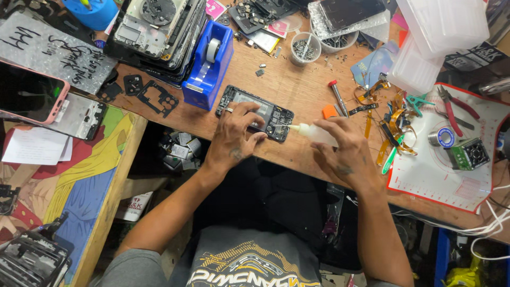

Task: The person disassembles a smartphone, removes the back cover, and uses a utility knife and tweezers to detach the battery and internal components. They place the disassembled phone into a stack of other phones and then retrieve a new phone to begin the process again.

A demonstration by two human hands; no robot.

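An opened black phone frame (268, 109) with its inner parts bare lies on the wooden bench (297, 87). My left hand (234, 135) rests on its near side, fingers pressing the frame down. My right hand (345, 151) grips a small white squeeze bottle (311, 133). The bottle's nozzle points left and touches the phone's right end.
A blue tape dispenser (210, 66) stands left of the phone. Nearby lie a red-tipped screwdriver (338, 96), a cup of screws (305, 48), orange flex cables (396, 119), red pliers (452, 109) and a solder spool (442, 137) on a white mat (435, 175). Stacked phone parts (156, 26) fill the far left.
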